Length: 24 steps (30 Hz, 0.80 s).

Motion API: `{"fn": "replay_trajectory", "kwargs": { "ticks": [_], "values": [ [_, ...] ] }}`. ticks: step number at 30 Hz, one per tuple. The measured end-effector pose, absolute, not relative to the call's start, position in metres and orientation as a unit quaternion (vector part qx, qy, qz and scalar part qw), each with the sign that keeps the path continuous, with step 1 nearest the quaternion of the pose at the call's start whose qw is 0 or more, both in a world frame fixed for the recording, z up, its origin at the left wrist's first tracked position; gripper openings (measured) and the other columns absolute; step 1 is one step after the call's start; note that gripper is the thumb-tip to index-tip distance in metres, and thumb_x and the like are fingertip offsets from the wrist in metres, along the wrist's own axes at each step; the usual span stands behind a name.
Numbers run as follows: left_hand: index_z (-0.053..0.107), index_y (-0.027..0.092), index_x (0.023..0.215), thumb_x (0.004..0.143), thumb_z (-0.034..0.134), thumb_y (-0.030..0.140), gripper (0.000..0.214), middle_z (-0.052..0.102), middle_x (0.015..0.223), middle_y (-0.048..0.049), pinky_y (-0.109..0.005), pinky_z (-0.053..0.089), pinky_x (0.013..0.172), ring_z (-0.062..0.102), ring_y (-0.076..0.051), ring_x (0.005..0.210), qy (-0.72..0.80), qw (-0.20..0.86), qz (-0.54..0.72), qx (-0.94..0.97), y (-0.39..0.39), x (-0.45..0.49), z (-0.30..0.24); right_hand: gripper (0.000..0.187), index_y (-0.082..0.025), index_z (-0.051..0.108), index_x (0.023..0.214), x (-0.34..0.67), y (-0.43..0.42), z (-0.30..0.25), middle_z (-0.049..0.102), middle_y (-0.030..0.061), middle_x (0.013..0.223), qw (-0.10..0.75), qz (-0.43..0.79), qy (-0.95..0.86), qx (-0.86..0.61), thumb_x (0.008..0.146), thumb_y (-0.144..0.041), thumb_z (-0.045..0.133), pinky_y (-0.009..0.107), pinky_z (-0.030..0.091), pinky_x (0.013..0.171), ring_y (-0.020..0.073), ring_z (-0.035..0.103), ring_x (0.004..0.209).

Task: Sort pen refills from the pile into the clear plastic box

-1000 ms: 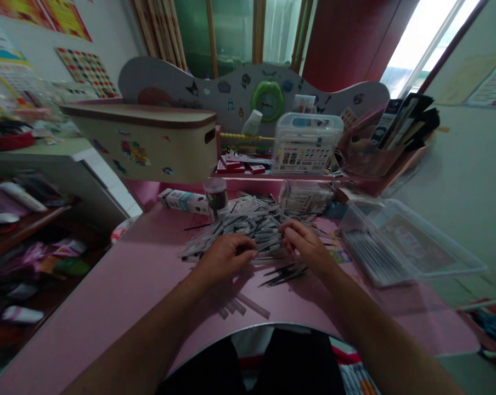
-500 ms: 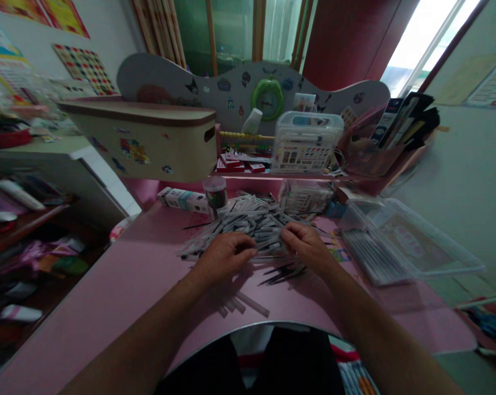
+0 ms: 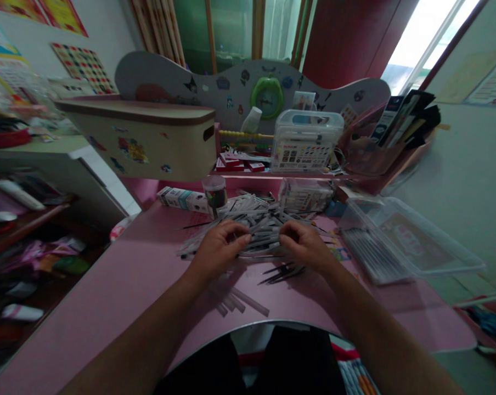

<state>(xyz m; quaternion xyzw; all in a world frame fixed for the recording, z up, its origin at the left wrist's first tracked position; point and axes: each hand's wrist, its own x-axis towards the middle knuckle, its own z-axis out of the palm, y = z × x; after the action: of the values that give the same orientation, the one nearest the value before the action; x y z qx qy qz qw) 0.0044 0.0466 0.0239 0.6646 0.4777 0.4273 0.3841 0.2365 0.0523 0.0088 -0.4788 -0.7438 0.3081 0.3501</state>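
Observation:
A heap of grey, slim pen-like sticks [image 3: 260,219], some translucent and some dark, lies on the pink desk in front of me. At the near left side of the heap is my left hand [image 3: 219,249], thumb and forefinger closed in a pinch. My right hand [image 3: 308,247] faces it from the heap's right side, fingers also curled together. What either pinch holds is too small to make out against the heap. Several thin black sticks [image 3: 279,272] lie below the right hand. Closer to the desk edge, beneath my left hand, rest several pale translucent tubes [image 3: 248,302].
A lidded clear plastic box [image 3: 433,241] holding a row of grey sticks [image 3: 369,252] stands on the right. Behind the heap are a clear cup [image 3: 215,197], a long carton [image 3: 184,199] and a transparent case [image 3: 305,195]. A shelf carries a cream bin [image 3: 157,142].
My left hand has drawn slightly left and up, its thumb and forefinger now more rounded. The right hand has shifted only slightly, its fingers curling inward. The heap looks nearly the same.

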Motion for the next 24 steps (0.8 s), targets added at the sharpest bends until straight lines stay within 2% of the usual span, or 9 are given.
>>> {"fn": "replay_trajectory", "kwargs": {
  "ticks": [1, 5, 7, 10, 15, 18, 22, 24],
  "values": [
    [0.072, 0.018, 0.082, 0.075, 0.071, 0.032, 0.015, 0.066, 0.079, -0.0019, -0.027, 0.044, 0.071, 0.060, -0.017, 0.076, 0.477, 0.422, 0.449, 0.626, 0.047, 0.005, 0.023, 0.004, -0.017, 0.058, 0.082, 0.237, 0.052, 0.008, 0.056, 0.0009, 0.077, 0.311, 0.258, -0.779, -0.479, 0.085, -0.020, 0.058, 0.025, 0.039, 0.065, 0.0137, 0.052, 0.070],
    [0.065, 0.017, 0.085, 0.073, 0.075, 0.035, 0.024, 0.061, 0.070, 0.0040, -0.022, 0.041, 0.058, 0.053, -0.010, 0.060, 0.440, 0.553, 0.513, 0.487, 0.050, 0.007, 0.018, 0.016, -0.018, 0.063, 0.096, 0.235, 0.051, 0.002, 0.059, 0.0070, 0.098, 0.165, 0.114, -0.847, -0.493, 0.081, -0.013, 0.062, 0.029, 0.041, 0.076, 0.0191, 0.056, 0.087],
    [0.061, 0.017, 0.087, 0.069, 0.078, 0.033, 0.029, 0.059, 0.067, 0.0056, -0.020, 0.040, 0.053, 0.053, -0.009, 0.057, 0.427, 0.585, 0.527, 0.445, 0.051, 0.009, 0.016, 0.017, -0.019, 0.064, 0.100, 0.233, 0.049, -0.001, 0.059, 0.0084, 0.103, 0.126, 0.082, -0.849, -0.506, 0.083, -0.014, 0.061, 0.029, 0.042, 0.076, 0.0205, 0.058, 0.090],
    [0.058, 0.017, 0.087, 0.063, 0.082, 0.028, 0.035, 0.062, 0.069, 0.0039, -0.020, 0.047, 0.055, 0.062, -0.011, 0.063, 0.428, 0.619, 0.531, 0.390, 0.050, 0.012, 0.016, 0.016, -0.020, 0.064, 0.099, 0.229, 0.047, -0.005, 0.059, 0.0084, 0.105, 0.099, 0.055, -0.848, -0.518, 0.085, -0.014, 0.060, 0.028, 0.042, 0.072, 0.0204, 0.059, 0.088],
    [0.056, 0.018, 0.088, 0.068, 0.078, 0.020, 0.030, 0.068, 0.075, 0.0009, -0.020, 0.054, 0.058, 0.068, -0.013, 0.068, 0.426, 0.652, 0.520, 0.351, 0.046, 0.015, 0.018, 0.014, -0.019, 0.062, 0.097, 0.226, 0.046, -0.006, 0.059, 0.0078, 0.104, 0.114, 0.066, -0.841, -0.525, 0.085, -0.012, 0.058, 0.027, 0.040, 0.071, 0.0187, 0.058, 0.086],
    [0.055, 0.017, 0.086, 0.071, 0.076, 0.019, 0.026, 0.069, 0.074, 0.0000, -0.020, 0.056, 0.059, 0.070, -0.013, 0.069, 0.420, 0.662, 0.520, 0.340, 0.046, 0.015, 0.018, 0.012, -0.018, 0.060, 0.094, 0.228, 0.047, -0.004, 0.058, 0.0081, 0.103, 0.158, 0.093, -0.843, -0.506, 0.083, -0.012, 0.058, 0.028, 0.040, 0.073, 0.0187, 0.057, 0.086],
    [0.055, 0.017, 0.086, 0.076, 0.074, 0.021, 0.022, 0.070, 0.074, -0.0012, -0.020, 0.057, 0.056, 0.072, -0.015, 0.068, 0.411, 0.674, 0.527, 0.315, 0.047, 0.015, 0.016, 0.001, -0.017, 0.055, 0.086, 0.231, 0.047, 0.003, 0.056, 0.0020, 0.081, 0.263, 0.196, -0.818, -0.472, 0.085, -0.017, 0.055, 0.026, 0.038, 0.068, 0.0150, 0.052, 0.073],
    [0.056, 0.016, 0.086, 0.078, 0.073, 0.020, 0.020, 0.070, 0.075, -0.0013, -0.019, 0.057, 0.055, 0.073, -0.015, 0.068, 0.403, 0.679, 0.532, 0.306, 0.047, 0.015, 0.016, 0.005, -0.018, 0.053, 0.086, 0.231, 0.045, 0.006, 0.053, -0.0009, 0.074, 0.304, 0.261, -0.796, -0.454, 0.089, -0.021, 0.051, 0.025, 0.036, 0.064, 0.0131, 0.049, 0.068]
  ]
}}
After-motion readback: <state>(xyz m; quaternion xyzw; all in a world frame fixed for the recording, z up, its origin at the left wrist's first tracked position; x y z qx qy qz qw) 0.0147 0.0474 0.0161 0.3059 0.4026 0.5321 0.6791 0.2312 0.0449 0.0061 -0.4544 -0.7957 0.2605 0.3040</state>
